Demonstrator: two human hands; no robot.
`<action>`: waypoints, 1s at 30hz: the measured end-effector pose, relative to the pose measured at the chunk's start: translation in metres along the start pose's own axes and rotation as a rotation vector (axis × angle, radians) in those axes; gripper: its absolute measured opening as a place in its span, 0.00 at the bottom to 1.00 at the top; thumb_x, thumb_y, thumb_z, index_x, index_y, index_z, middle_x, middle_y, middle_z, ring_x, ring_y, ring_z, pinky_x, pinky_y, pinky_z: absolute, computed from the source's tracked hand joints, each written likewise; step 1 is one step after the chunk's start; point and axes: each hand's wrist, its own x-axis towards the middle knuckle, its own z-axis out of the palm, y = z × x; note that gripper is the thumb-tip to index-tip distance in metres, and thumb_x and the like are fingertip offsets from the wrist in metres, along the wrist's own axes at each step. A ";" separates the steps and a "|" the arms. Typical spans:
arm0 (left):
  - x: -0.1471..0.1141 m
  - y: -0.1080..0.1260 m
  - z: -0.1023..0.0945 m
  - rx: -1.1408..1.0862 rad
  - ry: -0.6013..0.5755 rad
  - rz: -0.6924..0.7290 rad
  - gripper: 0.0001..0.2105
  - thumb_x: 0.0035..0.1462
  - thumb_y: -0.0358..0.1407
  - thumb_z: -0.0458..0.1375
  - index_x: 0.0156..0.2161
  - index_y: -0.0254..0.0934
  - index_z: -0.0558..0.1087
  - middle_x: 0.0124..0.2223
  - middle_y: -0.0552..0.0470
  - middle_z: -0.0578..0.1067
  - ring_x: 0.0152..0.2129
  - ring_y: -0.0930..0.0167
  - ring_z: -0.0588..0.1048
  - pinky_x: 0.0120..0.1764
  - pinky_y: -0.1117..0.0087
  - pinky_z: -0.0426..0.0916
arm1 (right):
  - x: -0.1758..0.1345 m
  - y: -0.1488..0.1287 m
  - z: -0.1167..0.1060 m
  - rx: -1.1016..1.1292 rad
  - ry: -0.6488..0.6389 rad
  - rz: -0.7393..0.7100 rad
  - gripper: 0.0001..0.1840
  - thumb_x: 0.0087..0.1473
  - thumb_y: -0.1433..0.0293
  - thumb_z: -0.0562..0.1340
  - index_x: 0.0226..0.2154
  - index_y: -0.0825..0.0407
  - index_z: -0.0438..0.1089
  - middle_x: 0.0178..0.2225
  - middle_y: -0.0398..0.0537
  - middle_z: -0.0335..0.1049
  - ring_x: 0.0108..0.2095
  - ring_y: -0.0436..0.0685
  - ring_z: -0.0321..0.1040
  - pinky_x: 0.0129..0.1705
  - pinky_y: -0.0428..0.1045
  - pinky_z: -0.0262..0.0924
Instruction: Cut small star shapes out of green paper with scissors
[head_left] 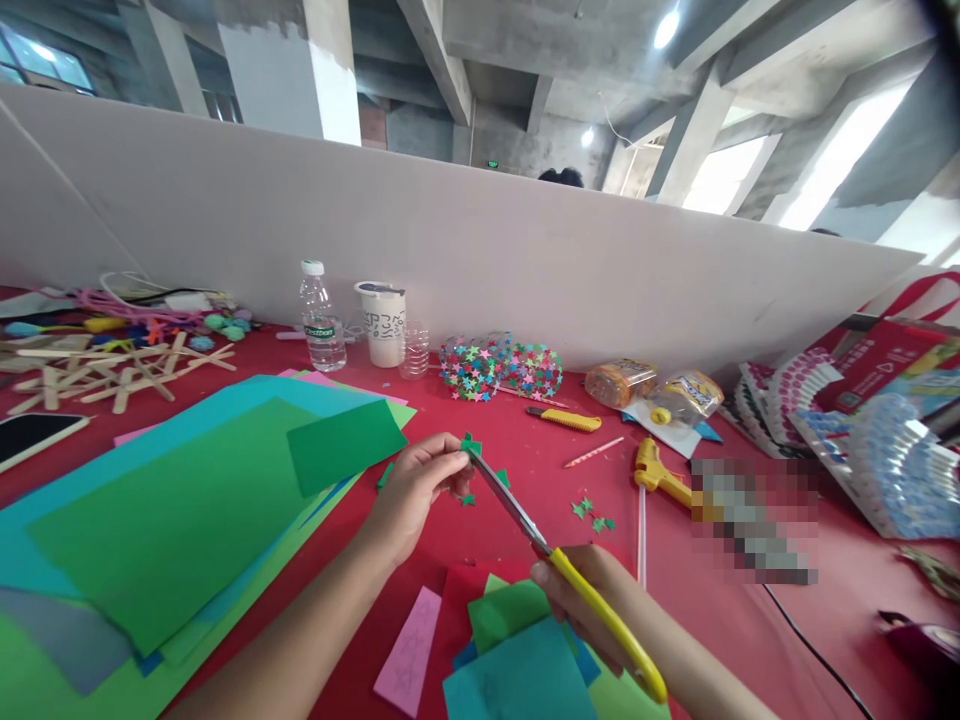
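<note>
Between its thumb and fingers, my left hand (424,480) pinches a small green paper piece (471,443). My right hand (589,590) grips yellow-handled scissors (559,565), whose blades point up and left and meet the green piece. Whether the blades are fully closed is hard to make out. Green scraps lie on the red table around my left fingers, and small green stars (592,515) lie to the right. Under my right hand is a stack of coloured paper (517,670), with a pink strip (409,650) beside it.
Large green and blue sheets (172,510) cover the left side. Behind stand a water bottle (322,320), a white cup (384,325) and star-covered decorations (499,368). A yellow cutter (564,418) and a glue gun (660,475) with a cord lie right. A pale partition (450,240) borders the table.
</note>
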 end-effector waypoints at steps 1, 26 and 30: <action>0.000 0.000 0.000 -0.006 0.006 -0.005 0.06 0.51 0.34 0.58 0.25 0.35 0.69 0.24 0.56 0.70 0.21 0.77 0.67 0.27 0.76 0.61 | 0.000 0.000 -0.001 0.010 -0.006 -0.009 0.25 0.54 0.51 0.54 0.18 0.52 0.58 0.10 0.33 0.48 0.10 0.42 0.46 0.11 0.40 0.38; 0.001 0.004 0.000 0.201 0.105 0.027 0.07 0.50 0.38 0.58 0.27 0.37 0.68 0.21 0.55 0.71 0.21 0.74 0.68 0.26 0.74 0.59 | -0.002 -0.002 -0.006 0.095 -0.034 -0.049 0.27 0.50 0.47 0.58 0.17 0.52 0.58 0.09 0.31 0.42 0.09 0.41 0.40 0.12 0.42 0.34; 0.001 0.003 0.000 0.163 0.085 0.037 0.07 0.52 0.38 0.58 0.29 0.36 0.68 0.22 0.55 0.71 0.22 0.74 0.68 0.28 0.74 0.61 | 0.001 0.004 -0.005 0.178 -0.066 -0.054 0.26 0.52 0.48 0.56 0.18 0.52 0.58 0.08 0.30 0.45 0.08 0.42 0.45 0.09 0.40 0.36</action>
